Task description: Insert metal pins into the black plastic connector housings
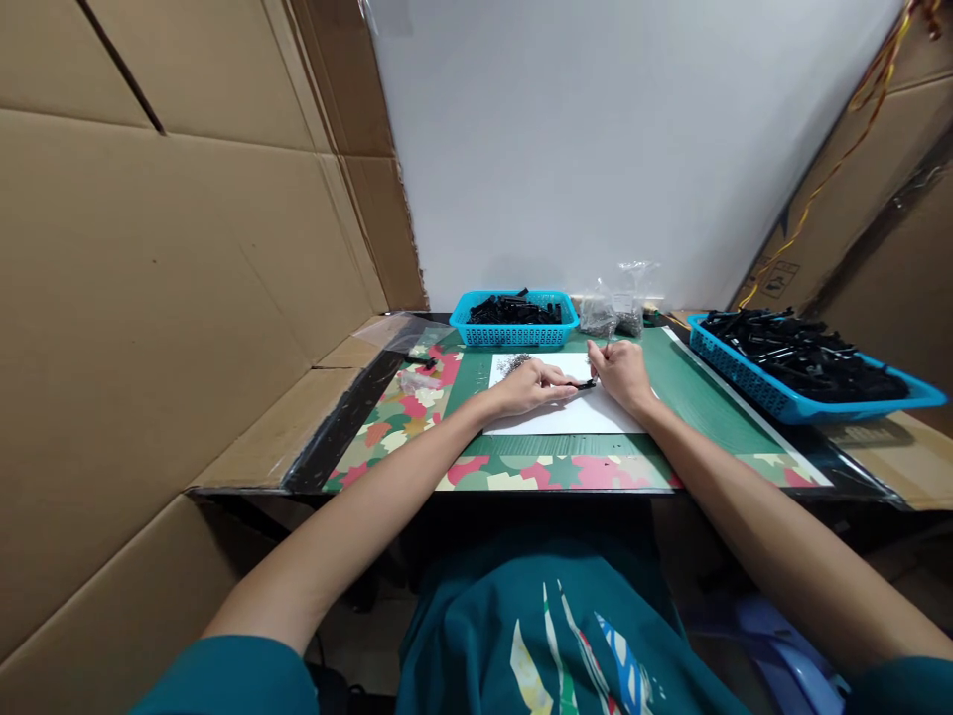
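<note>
My left hand (530, 387) rests over a white sheet (562, 422), its fingers closed on a small black plastic part (586, 384). Just to the right, my right hand (623, 375) is curled into a fist beside the part's end. A thin, shiny sliver shows above that fist, too small to name; what the fist holds is mostly hidden. Behind my left hand lies a heap of tiny dark pieces (513, 363) on the sheet.
A blue basket (513, 336) of black parts stands at the back, and a larger blue basket (781, 399) of them at the right. Clear plastic bags (629, 316) sit by the wall. A loose black piece (421, 361) lies left. Cardboard (186, 258) walls the left side.
</note>
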`<state>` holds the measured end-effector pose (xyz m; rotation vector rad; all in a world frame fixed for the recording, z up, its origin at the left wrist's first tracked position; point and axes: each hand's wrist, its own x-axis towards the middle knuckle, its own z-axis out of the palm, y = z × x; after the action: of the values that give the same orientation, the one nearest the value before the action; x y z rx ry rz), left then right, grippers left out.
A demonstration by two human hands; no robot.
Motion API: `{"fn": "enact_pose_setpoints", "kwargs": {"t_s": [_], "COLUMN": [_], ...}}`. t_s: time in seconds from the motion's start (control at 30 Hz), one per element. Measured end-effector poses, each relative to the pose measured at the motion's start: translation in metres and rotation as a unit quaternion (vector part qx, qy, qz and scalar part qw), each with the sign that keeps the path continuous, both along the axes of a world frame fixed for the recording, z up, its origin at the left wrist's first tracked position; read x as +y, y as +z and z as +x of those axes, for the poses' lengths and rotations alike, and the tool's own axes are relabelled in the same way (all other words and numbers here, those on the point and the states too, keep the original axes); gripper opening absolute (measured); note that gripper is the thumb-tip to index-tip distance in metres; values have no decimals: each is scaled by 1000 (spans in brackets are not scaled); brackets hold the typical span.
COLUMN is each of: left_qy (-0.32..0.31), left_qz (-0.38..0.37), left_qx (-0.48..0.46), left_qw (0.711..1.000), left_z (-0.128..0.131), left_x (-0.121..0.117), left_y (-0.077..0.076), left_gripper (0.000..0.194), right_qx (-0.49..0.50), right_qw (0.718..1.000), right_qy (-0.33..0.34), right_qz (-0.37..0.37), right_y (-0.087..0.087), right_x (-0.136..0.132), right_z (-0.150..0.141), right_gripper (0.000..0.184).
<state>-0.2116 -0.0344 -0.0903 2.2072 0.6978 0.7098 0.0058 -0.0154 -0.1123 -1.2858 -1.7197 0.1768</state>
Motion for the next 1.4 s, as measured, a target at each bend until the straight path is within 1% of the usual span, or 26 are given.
{"fn": "enact_pose_setpoints", "kwargs": {"t_s": [0.2, 0.33, 0.47, 0.53, 0.67, 0.77, 0.87, 0.93, 1.07, 1.13, 1.27, 1.33, 1.4], "left_qy": [-4, 1, 18, 26, 36, 36, 42, 63, 149, 177, 199, 207, 220], "left_qz": [3, 10, 20, 42, 104, 109, 109, 111, 144, 163, 186, 200, 223], "left_qx": [-1, 1, 21, 46, 93, 98, 75, 58, 34, 10, -26, -14, 5], "left_qw": [1000, 1000, 999, 998, 990, 989, 990, 990, 978, 971, 962, 957, 950], "left_z": [0, 1, 1, 0, -2, -3, -3, -3, -4, -5, -5, -5, -6], "left_x": [1, 3, 1, -1, -7, -8, -7, -5, -3, -2, 1, 3, 6], "left_y": [0, -1, 2, 4, 8, 8, 6, 5, 6, 8, 10, 8, 5], "left_gripper": [38, 40, 39, 40, 35, 29, 25, 24, 27, 28, 29, 31, 30], "right_qx": [-9, -8, 24, 49, 75, 85, 88, 70, 9, -3, -17, -52, -88], "right_qw": [1000, 1000, 1000, 999, 997, 996, 996, 997, 998, 997, 999, 998, 995], "right_qy": [-2, 4, -3, -11, -18, -12, 11, 2, -61, -72, -40, -21, -17], "right_qz": [7, 10, 5, 4, 0, -1, 11, 21, 14, 5, -7, -21, -39], "right_y": [-3, -3, -1, 1, 2, 3, 4, 4, 3, 3, 4, 5, 5], "right_x": [1, 2, 2, 3, 4, 3, 2, 1, 2, 2, 1, 0, -1], "right_z": [-1, -1, 0, 1, 2, 2, 3, 3, 4, 5, 5, 4, 2], "right_gripper": [59, 63, 63, 64, 69, 75, 82, 82, 76, 73, 67, 60, 56]}}
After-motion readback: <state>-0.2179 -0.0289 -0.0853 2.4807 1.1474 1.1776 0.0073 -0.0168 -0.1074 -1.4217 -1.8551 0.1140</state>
